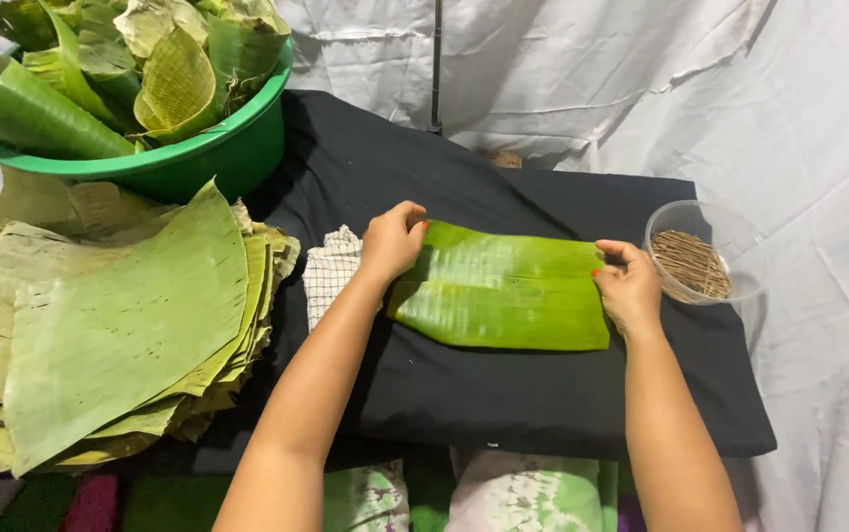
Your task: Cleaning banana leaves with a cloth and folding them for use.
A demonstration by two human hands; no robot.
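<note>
The glossy green rectangular banana-leaf piece (503, 291) lies flat and unfolded on the black cloth-covered table (543, 394), its ends pinched by the left hand (393, 241) and right hand (629, 289), beside a clear plastic bowl of thin brown sticks (695, 258), none yet inserted.

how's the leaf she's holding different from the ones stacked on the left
The held leaf piece is bright glossy green; the leaf stack looks paler and yellowish. It lies single on the black cloth, pinned by left hand and right hand; the stack is many-layered, untouched. Both look like banana leaf.
</note>
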